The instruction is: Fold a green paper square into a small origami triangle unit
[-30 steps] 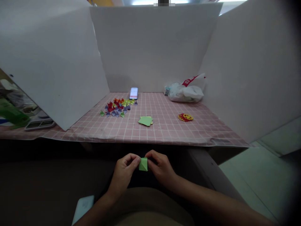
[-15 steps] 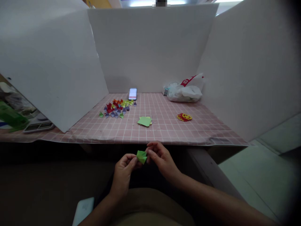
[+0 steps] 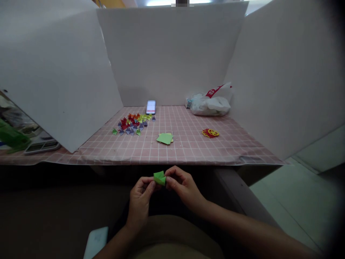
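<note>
A small folded piece of green paper (image 3: 159, 178) is held over my lap, in front of the table edge. My left hand (image 3: 141, 194) pinches its left side between thumb and fingers. At its right side my right hand (image 3: 184, 187) is closed, thumb and forefinger gripping the edge. Beyond, on the table, lies a stack of square paper sheets (image 3: 165, 138), green on top with yellow beneath. To the left of the stack stand several small folded paper pieces (image 3: 132, 125) in red, orange, yellow, purple and green.
The pink checked tablecloth (image 3: 185, 151) covers the table between white panels (image 3: 172, 54). A phone (image 3: 151, 107) stands at the back. Red and yellow cut-outs (image 3: 210, 133) lie right, a plastic bag (image 3: 211, 104) behind them. A scale (image 3: 41, 146) sits far left; a pale slab (image 3: 96, 241) lies beside me.
My right hand has moved slightly left and its fingers have closed on the green paper. The paper has turned a little and shifted slightly up and left.
</note>
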`<action>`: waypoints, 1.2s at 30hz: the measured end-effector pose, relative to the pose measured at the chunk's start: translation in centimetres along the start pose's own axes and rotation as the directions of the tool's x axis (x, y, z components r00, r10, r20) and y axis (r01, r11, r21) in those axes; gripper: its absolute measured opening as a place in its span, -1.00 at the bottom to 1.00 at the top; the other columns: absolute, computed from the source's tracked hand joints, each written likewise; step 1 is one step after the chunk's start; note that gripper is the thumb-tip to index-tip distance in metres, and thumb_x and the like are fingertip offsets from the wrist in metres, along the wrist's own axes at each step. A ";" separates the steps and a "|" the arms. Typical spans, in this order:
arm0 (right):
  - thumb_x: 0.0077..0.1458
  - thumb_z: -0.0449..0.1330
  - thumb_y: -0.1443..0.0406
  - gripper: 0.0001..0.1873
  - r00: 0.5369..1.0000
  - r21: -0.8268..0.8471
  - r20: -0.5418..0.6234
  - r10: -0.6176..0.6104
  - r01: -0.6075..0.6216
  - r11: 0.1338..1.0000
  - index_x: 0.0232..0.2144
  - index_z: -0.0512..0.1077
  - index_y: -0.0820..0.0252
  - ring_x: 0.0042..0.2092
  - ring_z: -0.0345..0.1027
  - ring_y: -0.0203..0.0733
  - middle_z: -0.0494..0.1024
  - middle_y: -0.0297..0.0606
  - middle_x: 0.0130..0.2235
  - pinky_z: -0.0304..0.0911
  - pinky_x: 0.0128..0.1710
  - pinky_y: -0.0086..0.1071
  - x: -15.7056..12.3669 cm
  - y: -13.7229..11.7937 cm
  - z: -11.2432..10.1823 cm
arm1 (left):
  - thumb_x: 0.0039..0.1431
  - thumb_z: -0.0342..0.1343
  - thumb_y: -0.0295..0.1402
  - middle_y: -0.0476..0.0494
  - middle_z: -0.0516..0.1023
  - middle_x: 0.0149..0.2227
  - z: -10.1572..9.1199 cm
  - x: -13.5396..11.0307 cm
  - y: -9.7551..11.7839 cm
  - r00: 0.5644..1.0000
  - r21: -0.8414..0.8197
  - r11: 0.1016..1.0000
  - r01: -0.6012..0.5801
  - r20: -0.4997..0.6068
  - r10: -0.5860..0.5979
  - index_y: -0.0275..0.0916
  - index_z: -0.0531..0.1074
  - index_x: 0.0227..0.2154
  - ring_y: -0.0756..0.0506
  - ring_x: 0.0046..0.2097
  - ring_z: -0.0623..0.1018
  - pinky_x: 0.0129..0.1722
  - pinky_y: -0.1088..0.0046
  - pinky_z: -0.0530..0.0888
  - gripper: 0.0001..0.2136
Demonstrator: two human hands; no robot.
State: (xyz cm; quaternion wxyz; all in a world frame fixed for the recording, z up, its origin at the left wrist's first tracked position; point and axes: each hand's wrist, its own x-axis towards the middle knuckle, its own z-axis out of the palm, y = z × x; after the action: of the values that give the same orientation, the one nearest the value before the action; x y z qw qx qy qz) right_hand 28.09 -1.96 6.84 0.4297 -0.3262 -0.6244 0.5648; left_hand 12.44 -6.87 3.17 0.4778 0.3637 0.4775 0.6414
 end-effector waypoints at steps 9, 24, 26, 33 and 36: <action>0.06 0.22 0.28 -0.91 0.998 0.012 -0.056 0.018 -0.017 1.000 -0.38 0.42 0.20 -0.34 0.30 -0.24 0.45 -0.32 -0.39 0.22 -0.30 -0.34 0.2 0.4 0.1 | 0.12 0.25 -0.33 -0.04 0.58 -0.34 0.0 -0.3 -0.2 0.998 0.027 0.999 -0.046 0.033 0.045 -0.25 0.52 -0.36 -0.04 -0.26 0.54 -0.17 0.46 0.45 -0.90; 0.02 0.18 0.38 -0.94 0.998 -0.186 0.054 -0.026 0.036 0.982 -0.49 0.38 0.22 -0.39 0.23 -0.29 0.40 -0.37 -0.46 0.14 -0.37 -0.41 0.4 0.4 -0.2 | 0.15 0.16 -0.23 -0.13 0.61 -0.35 -0.2 0.3 3.8 0.974 0.319 0.943 0.090 0.169 -0.150 -0.25 0.59 -0.33 -0.14 -0.24 0.53 -0.19 0.41 0.40 -0.79; 0.02 0.18 0.39 -0.93 0.997 -0.182 0.076 -0.009 0.022 0.983 -0.49 0.38 0.21 -0.41 0.22 -0.30 0.39 -0.38 -0.48 0.13 -0.40 -0.42 0.4 0.5 -0.2 | 0.13 0.17 -0.24 -0.12 0.60 -0.39 -0.3 0.5 4.1 0.961 0.361 0.928 0.095 0.209 -0.180 -0.25 0.60 -0.39 -0.14 -0.27 0.52 -0.23 0.41 0.39 -0.81; 0.01 0.21 0.37 -0.93 0.995 -0.165 0.090 0.035 -0.020 0.986 -0.48 0.38 0.20 -0.40 0.23 -0.30 0.40 -0.39 -0.47 0.12 -0.40 -0.43 0.4 0.7 -0.3 | 0.06 0.21 -0.25 -0.13 0.60 -0.46 -0.3 0.9 4.5 0.955 0.409 0.904 0.123 0.199 -0.220 -0.25 0.61 -0.49 -0.11 -0.38 0.52 -0.31 0.41 0.41 -0.82; 0.01 0.23 0.35 -0.92 0.994 -0.155 0.101 0.050 -0.034 0.987 -0.48 0.38 0.21 -0.41 0.22 -0.30 0.39 -0.39 -0.47 0.12 -0.41 -0.43 0.5 0.8 -0.3 | 0.01 0.24 -0.25 -0.13 0.60 -0.47 -0.1 1.1 4.9 0.946 0.402 0.902 0.160 0.198 -0.257 -0.26 0.62 -0.49 -0.10 -0.40 0.51 -0.34 0.42 0.41 -0.83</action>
State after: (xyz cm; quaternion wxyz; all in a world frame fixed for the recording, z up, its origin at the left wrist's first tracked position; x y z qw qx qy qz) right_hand 28.13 -1.29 6.14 0.3582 -0.3410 -0.6805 0.5406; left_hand 10.74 -6.32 7.82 0.5200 0.4725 0.5662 0.4311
